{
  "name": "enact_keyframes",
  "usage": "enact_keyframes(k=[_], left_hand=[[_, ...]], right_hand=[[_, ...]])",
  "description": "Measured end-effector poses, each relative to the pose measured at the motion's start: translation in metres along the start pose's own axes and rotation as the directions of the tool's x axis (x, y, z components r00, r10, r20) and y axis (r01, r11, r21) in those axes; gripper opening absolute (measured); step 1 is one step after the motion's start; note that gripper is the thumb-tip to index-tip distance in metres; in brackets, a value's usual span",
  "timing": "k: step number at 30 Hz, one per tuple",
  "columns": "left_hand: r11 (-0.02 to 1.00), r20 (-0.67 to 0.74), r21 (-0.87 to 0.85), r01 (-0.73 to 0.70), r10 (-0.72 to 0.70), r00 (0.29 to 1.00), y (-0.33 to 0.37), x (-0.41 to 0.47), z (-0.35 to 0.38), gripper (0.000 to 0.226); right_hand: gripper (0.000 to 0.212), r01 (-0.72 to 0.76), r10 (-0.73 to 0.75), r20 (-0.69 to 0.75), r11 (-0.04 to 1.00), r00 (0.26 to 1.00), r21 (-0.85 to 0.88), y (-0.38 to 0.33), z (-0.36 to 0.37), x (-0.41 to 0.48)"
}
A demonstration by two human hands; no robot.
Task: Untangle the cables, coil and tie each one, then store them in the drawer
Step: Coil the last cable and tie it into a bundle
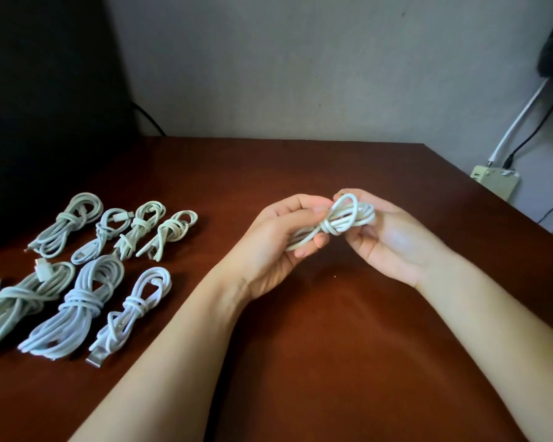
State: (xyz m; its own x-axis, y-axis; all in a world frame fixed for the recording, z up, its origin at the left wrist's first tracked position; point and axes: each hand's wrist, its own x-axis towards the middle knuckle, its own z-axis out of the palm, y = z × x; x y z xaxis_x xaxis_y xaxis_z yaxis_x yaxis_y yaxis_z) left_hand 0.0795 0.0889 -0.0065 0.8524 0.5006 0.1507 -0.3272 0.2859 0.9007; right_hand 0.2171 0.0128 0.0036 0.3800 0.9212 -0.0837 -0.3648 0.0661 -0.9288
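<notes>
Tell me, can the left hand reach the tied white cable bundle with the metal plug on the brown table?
Probably yes: only bare table lies between the left hand and that bundle. However, it grips a white cable coil with the right hand and must release it first.

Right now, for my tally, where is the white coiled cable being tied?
Head view, right of centre: the white coiled cable is held between left hand and right hand over the brown wooden table.

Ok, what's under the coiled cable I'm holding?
The left hand grips one end of the coiled cable from below, and the right hand pinches the other. Beneath them lies the brown table. The hands cover the cable's tips, so no plugs can be seen.
</notes>
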Motion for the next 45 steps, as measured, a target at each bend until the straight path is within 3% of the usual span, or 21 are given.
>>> enact_keyframes(k=[5, 8, 10, 12, 17, 21, 26, 30, 33, 36, 39, 42, 45], left_hand=[[0.990, 0.003, 0.135, 0.029, -0.029, 1.000, -0.002, -0.001, 0.002, 0.008], [0.973, -0.038, 0.227, 0.032, -0.024, 0.999, -0.002, -0.001, -0.001, 0.023], [0.967, -0.074, 0.256, 0.013, 0.006, 0.997, -0.003, -0.001, -0.001, 0.014], [0.965, -0.126, 0.262, 0.000, 0.034, 0.991, -0.005, 0.000, 0.001, 0.006], [0.958, -0.216, 0.282, -0.045, 0.109, 0.970, -0.010, 0.001, 0.008, 0.018], [0.980, -0.252, 0.201, -0.007, 0.058, 0.966, -0.007, 0.002, 0.007, 0.022], [0.977, -0.312, 0.195, 0.080, -0.016, 0.950, -0.010, 0.003, 0.008, 0.027], [0.989, -0.366, 0.098, 0.110, -0.067, 0.928, -0.010, 0.004, 0.006, 0.017], [0.973, -0.414, 0.195, 0.121, -0.030, 0.910, -0.014, 0.005, 0.006, 0.010], [0.910, -0.385, 0.411, 0.059, 0.115, 0.916, -0.020, 0.006, 0.004, 0.010], [0.744, -0.210, 0.662, -0.097, 0.308, 0.928, -0.026, 0.006, 0.001, 0.014], [0.598, -0.101, 0.777, -0.195, 0.425, 0.900, -0.030, 0.006, 0.004, 0.014], [0.492, -0.056, 0.846, -0.206, 0.466, 0.883, -0.030, 0.005, 0.005, 0.014]], right_hand=[[0.011, 0.053, -0.053, 0.003, 0.996, 0.999, -0.065, 0.004, -0.002, 0.000], [0.012, 0.135, -0.137, -0.003, 0.977, 0.991, -0.166, 0.004, -0.002, -0.002], [0.012, 0.176, -0.179, 0.002, 0.966, 0.984, -0.187, 0.005, 0.000, -0.002], [0.012, 0.201, -0.204, 0.004, 0.961, 0.979, -0.189, 0.005, 0.001, -0.002], [0.012, 0.279, -0.283, 0.003, 0.944, 0.959, -0.176, 0.005, 0.003, -0.002], [0.011, 0.340, -0.347, -0.011, 0.924, 0.938, -0.177, 0.009, 0.009, -0.005], [0.013, 0.268, -0.273, -0.120, 0.962, 0.955, -0.054, 0.013, 0.015, -0.005], [0.013, 0.205, -0.189, -0.169, 0.975, 0.967, 0.084, 0.013, 0.018, -0.006], [0.015, 0.182, -0.160, -0.188, 0.977, 0.969, 0.108, 0.016, 0.019, -0.005], [0.015, 0.130, -0.102, -0.247, 0.986, 0.964, 0.100, 0.020, 0.017, -0.001], [0.020, 0.106, -0.059, -0.309, 0.985, 0.949, 0.139, 0.021, 0.013, 0.003], [0.017, 0.100, -0.039, -0.362, 0.983, 0.931, 0.153, 0.022, 0.010, 0.007], [0.018, 0.074, 0.003, -0.385, 0.980, 0.923, 0.184, 0.023, 0.009, 0.008]])
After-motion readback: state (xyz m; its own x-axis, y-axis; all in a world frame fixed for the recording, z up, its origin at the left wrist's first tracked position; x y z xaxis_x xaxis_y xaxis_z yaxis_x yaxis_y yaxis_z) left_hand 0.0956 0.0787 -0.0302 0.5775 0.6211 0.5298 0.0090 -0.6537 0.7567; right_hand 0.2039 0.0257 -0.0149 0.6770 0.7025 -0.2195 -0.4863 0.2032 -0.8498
